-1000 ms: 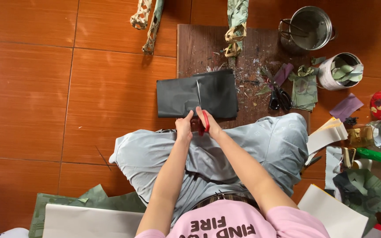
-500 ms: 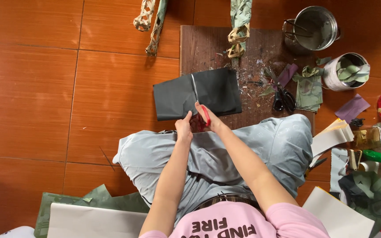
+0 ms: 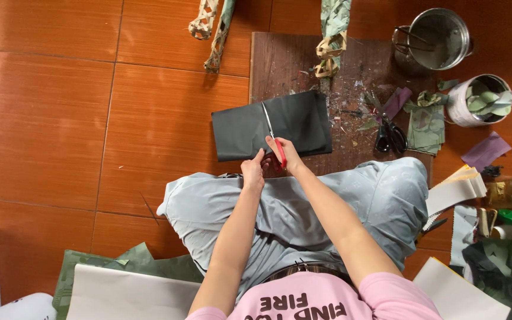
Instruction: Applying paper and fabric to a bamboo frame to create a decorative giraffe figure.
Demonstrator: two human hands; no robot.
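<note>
Nearest the camera, the person sits cross-legged on the orange tiled floor (image 3: 60, 118) in pale grey trousers (image 3: 303, 207) and a pink shirt, both forearms reaching forward over the knees. The left hand (image 3: 252, 170) pinches the near edge of a dark grey rectangular sheet (image 3: 241, 130), its grip closed on that edge with fingers curled. Just beside it, the right hand (image 3: 288, 157) is closed around the red handles of a pair of scissors (image 3: 272, 137); the thin metal blades point away from the person and lie across the sheet, roughly along its middle. The sheet rests partly on the floor tiles and partly on a dark brown wooden board (image 3: 280, 62) that lies flat on the floor ahead of the knees.

On the board, to the right of the sheet, there is a scatter of small scraps, a second pair of scissors with black handles (image 3: 389, 137), a purple scrap (image 3: 396, 102) and a folded green patterned piece (image 3: 426, 125). Further off, a woven strip of green and tan material (image 3: 333, 35) lies over the board's far edge, and two more such strips (image 3: 211, 24) lie on the tiles to its left. At the far right stand a steel pot (image 3: 440, 37) and a white cup holding green pieces (image 3: 482, 101).
</note>
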